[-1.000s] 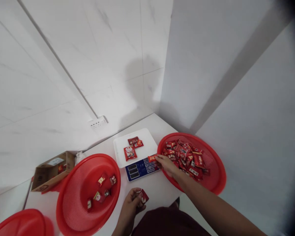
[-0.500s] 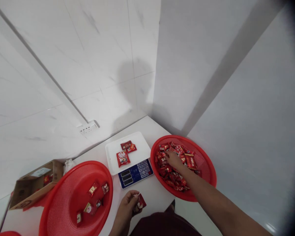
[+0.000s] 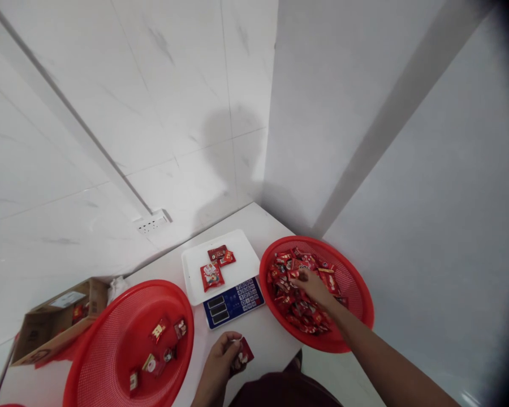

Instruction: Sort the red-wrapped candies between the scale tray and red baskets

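Note:
My left hand (image 3: 223, 359) is closed on a dark red snack packet (image 3: 242, 357), held low over the table's front edge. Over the right red basket (image 3: 358, 294), my right hand (image 3: 311, 284) has its fingers pinched together at a small red packet (image 3: 294, 275), among a heap of similar red packets (image 3: 299, 311). A weighing scale (image 3: 233, 304) stands between the two baskets. On its white tray (image 3: 242, 257) lie several red packets (image 3: 212, 276), grouped near the middle.
Another red basket (image 3: 97, 339) at the left holds several scattered packets (image 3: 152, 364). Behind it stands an open cardboard box (image 3: 46, 333) with red packets inside. White wall (image 3: 186, 113) and grey wall (image 3: 407, 169) meet behind the table, with a socket strip (image 3: 152, 222) low down.
My right hand has drawn back slightly towards me and to the right within the basket, its fingers now pinched. My left hand keeps its packet in nearly the same place.

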Tool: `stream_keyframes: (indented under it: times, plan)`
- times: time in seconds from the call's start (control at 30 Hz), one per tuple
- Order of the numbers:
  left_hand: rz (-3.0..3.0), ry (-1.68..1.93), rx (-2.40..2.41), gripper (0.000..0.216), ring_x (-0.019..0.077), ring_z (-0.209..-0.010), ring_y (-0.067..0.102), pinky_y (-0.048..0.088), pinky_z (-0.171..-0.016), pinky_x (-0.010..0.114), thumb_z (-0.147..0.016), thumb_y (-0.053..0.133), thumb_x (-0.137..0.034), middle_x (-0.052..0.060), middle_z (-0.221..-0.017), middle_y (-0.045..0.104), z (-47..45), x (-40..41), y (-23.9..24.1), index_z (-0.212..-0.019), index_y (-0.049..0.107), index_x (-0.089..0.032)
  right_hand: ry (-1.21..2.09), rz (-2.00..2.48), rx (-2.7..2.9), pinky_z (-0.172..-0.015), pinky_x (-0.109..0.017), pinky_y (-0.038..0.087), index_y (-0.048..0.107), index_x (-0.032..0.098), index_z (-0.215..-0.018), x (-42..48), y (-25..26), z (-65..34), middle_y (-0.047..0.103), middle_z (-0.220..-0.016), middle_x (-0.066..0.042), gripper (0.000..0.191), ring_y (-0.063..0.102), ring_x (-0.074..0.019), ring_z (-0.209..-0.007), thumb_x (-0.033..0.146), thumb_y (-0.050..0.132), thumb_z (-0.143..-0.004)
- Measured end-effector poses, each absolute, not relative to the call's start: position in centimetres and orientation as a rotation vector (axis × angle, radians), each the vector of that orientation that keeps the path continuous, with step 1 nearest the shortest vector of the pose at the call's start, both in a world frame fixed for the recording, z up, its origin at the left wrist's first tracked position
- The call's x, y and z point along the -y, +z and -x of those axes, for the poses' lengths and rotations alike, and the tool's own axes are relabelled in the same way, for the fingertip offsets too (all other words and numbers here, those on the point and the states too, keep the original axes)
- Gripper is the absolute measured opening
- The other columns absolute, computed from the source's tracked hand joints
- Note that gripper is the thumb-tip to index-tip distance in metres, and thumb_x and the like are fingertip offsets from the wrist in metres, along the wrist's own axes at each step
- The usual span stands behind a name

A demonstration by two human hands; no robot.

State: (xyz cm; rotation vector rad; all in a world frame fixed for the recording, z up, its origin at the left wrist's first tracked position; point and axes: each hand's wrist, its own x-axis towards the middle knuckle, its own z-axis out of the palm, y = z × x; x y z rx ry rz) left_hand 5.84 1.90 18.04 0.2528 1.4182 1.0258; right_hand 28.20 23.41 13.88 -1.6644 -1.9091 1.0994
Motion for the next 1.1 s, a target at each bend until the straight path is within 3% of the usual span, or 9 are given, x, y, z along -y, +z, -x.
stream_keyframes:
  times: [0.2, 0.43, 0.6, 0.83, 1.0, 1.1]
  plan:
    - [-0.3, 1.033, -1.405, 0.043, 0.012, -0.06, 0.057, 0.045, -0.064, 0.028, -0.06, 0.067, -0.05, -0.002, -0.065, 0.06, -7.1, -3.6, 20.0, -0.088, 0.058, -0.018, 1.844, 1.232, 1.45, -0.057, -0.026, 0.041, 0.049, 0.022, -0.077, -18.3, 19.2, -24.7, 0.053, -0.064, 0.004, 0.026, 0.051, -0.013, -0.059, 0.037, 0.066, -0.065]
    - [-0.507, 1.077, -1.293, 0.041, 0.0129, -0.066, 0.056, 0.048, -0.065, 0.031, -0.064, 0.067, -0.043, 0.003, -0.078, 0.061, -8.2, -5.0, 23.4, -0.094, 0.061, -0.016, 2.086, 1.02, 1.393, -0.061, -0.025, 0.04, 0.052, 0.019, -0.074, -13.7, 22.2, -20.4, 0.056, -0.07, 0.002, 0.033, 0.051, -0.0127, -0.066, 0.042, 0.071, -0.061]
    - [-0.567, 1.109, -1.274, 0.034, 0.0092, -0.048, 0.051, 0.045, -0.05, 0.026, -0.068, 0.063, -0.045, -0.002, -0.059, 0.054, -8.4, -4.5, 23.1, -0.078, 0.058, -0.013, 2.369, 0.942, 1.127, -0.065, -0.026, 0.042, 0.053, 0.018, -0.078, -11.6, 22.3, -19.5, 0.055, -0.075, 0.002, 0.038, 0.053, -0.0121, -0.068, 0.046, 0.072, -0.061]
    - [-0.425, 1.135, -1.259, 0.04, 0.0082, -0.043, 0.049, 0.044, -0.043, 0.024, -0.067, 0.061, -0.052, -0.003, -0.058, 0.053, -7.9, -3.7, 22.9, -0.079, 0.056, -0.015, 2.437, 0.94, 1.144, -0.062, -0.025, 0.04, 0.054, 0.019, -0.078, -11.2, 22.7, -19.7, 0.056, -0.076, 0.001, 0.037, 0.053, -0.0122, -0.068, 0.05, 0.068, -0.064]
    - [-0.445, 1.116, -1.293, 0.035, 0.0056, -0.04, 0.044, 0.038, -0.039, 0.019, -0.068, 0.062, -0.049, -0.005, -0.053, 0.049, -7.1, -3.6, 23.6, -0.07, 0.055, -0.015, 2.247, 1.076, 1.224, -0.051, -0.022, 0.03, 0.053, 0.018, -0.065, -11.9, 22.6, -19.5, 0.048, -0.057, 0.004, 0.035, 0.041, -0.0076, -0.052, 0.051, 0.064, -0.067]
    - [-0.509, 1.111, -1.339, 0.037, 0.0053, -0.036, 0.041, 0.032, -0.033, 0.017, -0.069, 0.058, -0.052, -0.006, -0.05, 0.045, -6.8, -3.5, 23.7, -0.07, 0.054, -0.016, 2.118, 1.131, 1.362, -0.05, -0.024, 0.03, 0.055, 0.017, -0.061, -12.0, 22.8, -19.3, 0.048, -0.054, 0.004, 0.036, 0.039, -0.0085, -0.05, 0.052, 0.065, -0.065]
